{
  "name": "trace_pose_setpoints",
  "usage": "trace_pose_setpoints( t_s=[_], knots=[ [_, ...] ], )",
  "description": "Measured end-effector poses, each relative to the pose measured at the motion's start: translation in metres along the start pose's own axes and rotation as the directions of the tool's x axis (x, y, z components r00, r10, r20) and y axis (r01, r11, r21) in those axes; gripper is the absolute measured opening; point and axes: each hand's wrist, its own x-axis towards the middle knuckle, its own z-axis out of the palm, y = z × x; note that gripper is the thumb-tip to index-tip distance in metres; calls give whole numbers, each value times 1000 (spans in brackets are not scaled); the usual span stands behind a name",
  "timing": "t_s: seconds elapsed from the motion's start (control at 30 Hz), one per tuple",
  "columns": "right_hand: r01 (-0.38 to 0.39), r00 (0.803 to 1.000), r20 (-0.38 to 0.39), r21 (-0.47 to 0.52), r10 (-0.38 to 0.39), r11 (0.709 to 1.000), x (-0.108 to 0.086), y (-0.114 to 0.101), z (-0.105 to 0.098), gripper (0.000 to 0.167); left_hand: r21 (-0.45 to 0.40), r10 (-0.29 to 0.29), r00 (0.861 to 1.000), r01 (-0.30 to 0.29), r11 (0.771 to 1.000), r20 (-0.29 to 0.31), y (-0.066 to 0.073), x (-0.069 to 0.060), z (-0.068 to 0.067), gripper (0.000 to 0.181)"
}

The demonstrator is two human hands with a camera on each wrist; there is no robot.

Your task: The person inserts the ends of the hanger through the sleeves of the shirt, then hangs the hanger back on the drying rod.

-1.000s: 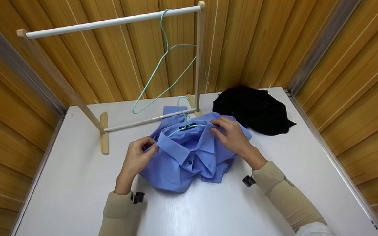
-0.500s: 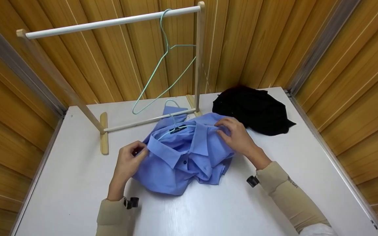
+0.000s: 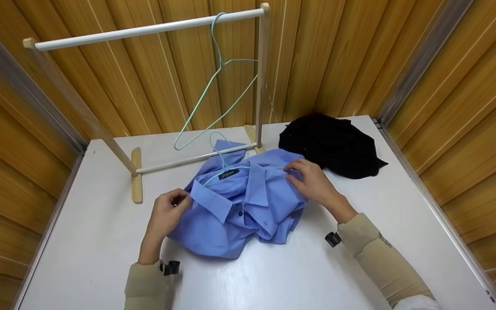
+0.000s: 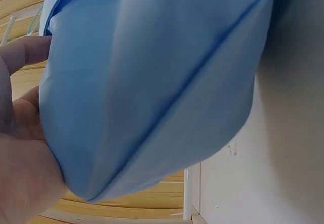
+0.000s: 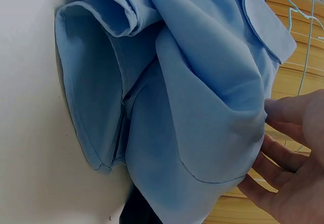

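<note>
A blue collared shirt [image 3: 218, 232] is bunched on the white table, its collar facing up and a dark label showing inside the neck. Out of the neck opening rises the hook of a mint-green hanger [image 3: 223, 161]; its arms run down into the cloth. My left hand [image 3: 168, 213] pinches the shirt at the shoulder beside the collar, on the left. On the other shoulder, my right hand [image 3: 314, 183] grips the fabric between thumb and fingers. From the right wrist, loose folds of the shirt [image 5: 202, 82] hang beside the fingers [image 5: 283, 155].
Behind the shirt stands a rack with a white top rail [image 3: 149, 29] and wooden posts. A second mint-green hanger [image 3: 200, 101] hangs from that rail near the right post. A black garment heap [image 3: 332, 144] lies at the back right. Wood-patterned walls enclose the table [image 3: 101, 241].
Both hands have parted slightly, the left moving left and the right a little right. The shirt has spread and shifted left with its hanger; the neck label now shows plainly.
</note>
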Motion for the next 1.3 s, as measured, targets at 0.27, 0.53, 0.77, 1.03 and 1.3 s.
trace_pose_setpoints(
  t_s=[0.27, 0.53, 0.77, 1.03, 1.3],
  knots=[
    [-33, 999, 26, -26, 33, 999, -2, 3, -1, 18, 20, -86, 996, 86, 996, -20, -11, 1, -1, 5],
    [-68, 996, 50, -36, 70, 997, -3, 7, -4, 26, 44, -138, 988, 141, 989, -71, -13, 1, -5, 5],
    [-86, 995, 54, -45, 88, 995, -4, 9, -4, 34, 63, -196, 972, 205, 977, -128, -13, -1, -10, 11],
    [-105, 989, 103, -33, 108, 994, -7, 14, -3, 41, 8, -228, 947, 236, 972, -226, -16, -3, -21, 13],
    [-130, 961, 238, -55, 140, 990, -12, 20, 1, 48, 9, -248, 928, 261, 965, -279, -16, -7, -28, 17]
  ],
)
